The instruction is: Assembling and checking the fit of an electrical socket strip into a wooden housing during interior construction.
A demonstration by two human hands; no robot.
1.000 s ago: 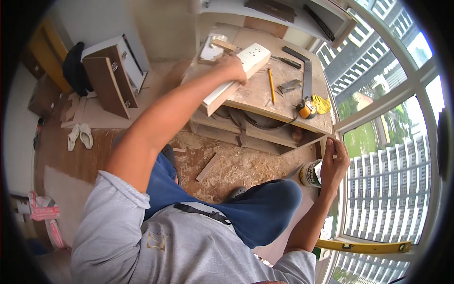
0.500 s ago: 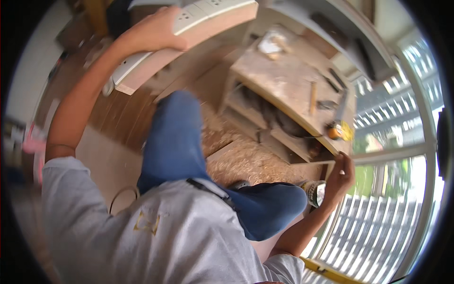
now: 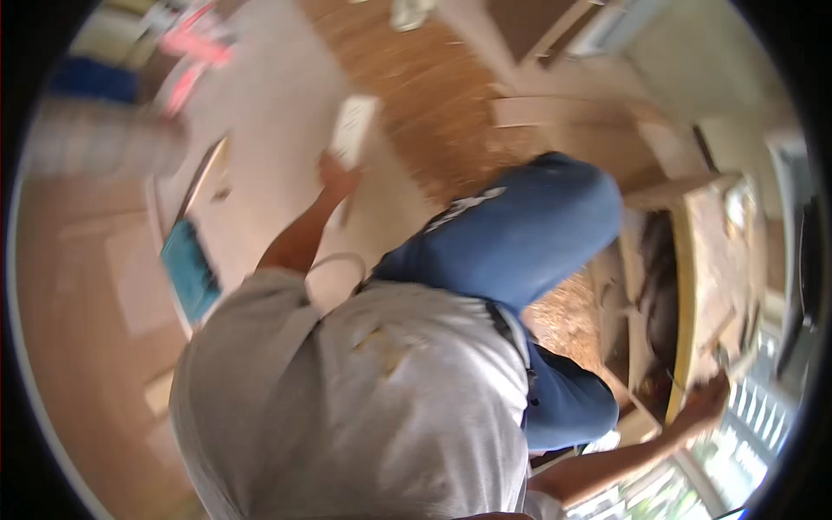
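Low on my left side, my left hand (image 3: 341, 176) grips a long power strip, a white outlet panel (image 3: 355, 130) set on a wooden block. It is held over a pale board on the floor. Far to the right, my right hand (image 3: 709, 400) is at the near corner of a wooden workbench (image 3: 706, 260), its fingers curled against the edge. Motion blur softens both hands. Small tools on the bench top are too smeared to name.
A pale board (image 3: 269, 87) covers brown plank flooring (image 3: 425, 78). A teal object (image 3: 191, 270) lies at the left, with pink material (image 3: 198, 43) beyond. Wood shavings (image 3: 563, 316) lie between my legs and the bench. A cable (image 3: 342, 258) loops beside my waist.
My view has swung to the left. My left hand has brought the power strip down and back to my left side; my right hand stays at the bench corner.
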